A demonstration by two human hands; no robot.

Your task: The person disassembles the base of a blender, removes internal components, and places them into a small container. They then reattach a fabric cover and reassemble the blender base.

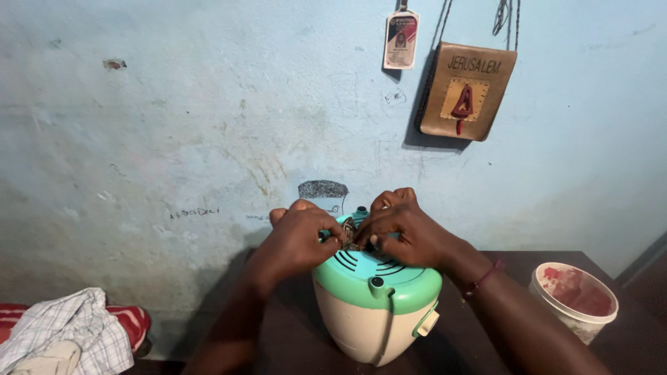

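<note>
A small appliance (pixel 375 305) with a cream body and a teal-green slotted top stands upright on a dark brown table (pixel 625 347). Both my hands rest on its top. My left hand (pixel 299 239) and my right hand (pixel 403 229) pinch a small dark metal piece (pixel 349 236) between their fingertips, right above the slots. The piece is mostly hidden by my fingers. A red band circles my right wrist (pixel 481 279).
A white plastic tub (pixel 574 300) with reddish contents stands on the table's right side. A checked cloth on a red striped fabric (pixel 69 337) lies at lower left. On the light blue wall hang a brown leather pouch (pixel 467 90) and a card (pixel 401 38).
</note>
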